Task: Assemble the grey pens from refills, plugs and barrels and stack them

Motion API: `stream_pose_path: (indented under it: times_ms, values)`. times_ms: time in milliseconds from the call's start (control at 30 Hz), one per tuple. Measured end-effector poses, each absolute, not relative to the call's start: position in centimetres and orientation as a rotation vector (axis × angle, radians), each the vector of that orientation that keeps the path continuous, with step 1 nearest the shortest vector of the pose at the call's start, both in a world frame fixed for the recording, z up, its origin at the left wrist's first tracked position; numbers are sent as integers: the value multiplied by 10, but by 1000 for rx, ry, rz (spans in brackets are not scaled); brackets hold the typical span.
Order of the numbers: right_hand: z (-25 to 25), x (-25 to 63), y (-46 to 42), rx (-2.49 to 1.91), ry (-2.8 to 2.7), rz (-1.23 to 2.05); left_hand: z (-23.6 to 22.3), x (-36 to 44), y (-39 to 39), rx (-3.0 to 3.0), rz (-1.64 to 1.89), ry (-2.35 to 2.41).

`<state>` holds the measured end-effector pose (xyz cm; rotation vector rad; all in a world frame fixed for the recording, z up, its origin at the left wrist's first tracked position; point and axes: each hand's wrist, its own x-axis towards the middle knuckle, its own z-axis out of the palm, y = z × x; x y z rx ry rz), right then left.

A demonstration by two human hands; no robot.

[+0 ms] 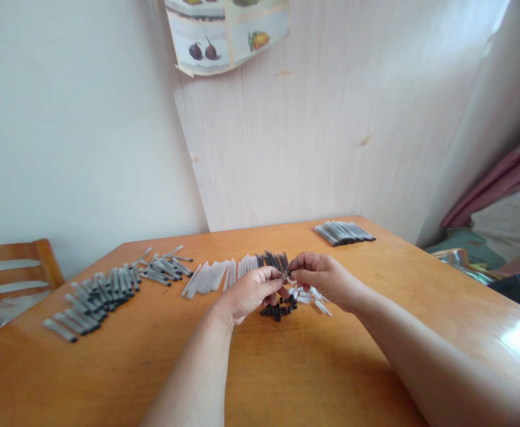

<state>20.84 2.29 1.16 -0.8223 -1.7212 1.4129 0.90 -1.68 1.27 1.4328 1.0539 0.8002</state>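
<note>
My left hand [256, 292] and my right hand [325, 277] meet over the middle of the table, fingertips pinched close together. Between them is a small piece, dark at one end; the fingers cover most of it, so its kind is unclear. Just below lie several short black caps [280, 309] in a loose pile. Small clear plastic pieces [317, 300] are scattered under my right hand. Behind my hands is a row of white tubes [211, 277], and beside it a row of thin black sticks [274, 261], partly hidden by my fingers.
Grey pen-like tubes with black ends [104, 290] are spread over the left of the wooden table [260, 379]. A neat bundle of similar tubes [344, 232] lies at the far right edge. A chair [17, 264] stands at left; a wall closes off the back.
</note>
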Motion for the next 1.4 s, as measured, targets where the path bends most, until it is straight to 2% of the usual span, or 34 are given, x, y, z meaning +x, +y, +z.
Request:
stream_pose_path:
  times_ms: [733, 1000, 1233, 1400]
  values:
    - [15, 206, 21, -906, -1833, 1323, 16, 13, -20, 1474, 774, 1089]
    - [17, 208, 19, -1053, -1969, 1138, 13, 15, -20, 1504, 781, 1115]
    - [7, 207, 24, -1045, -2141, 731, 14, 19, -20, 1539, 800, 1110]
    - [4, 204, 25, -1016, -2132, 824, 15, 20, -20, 1533, 810, 1094]
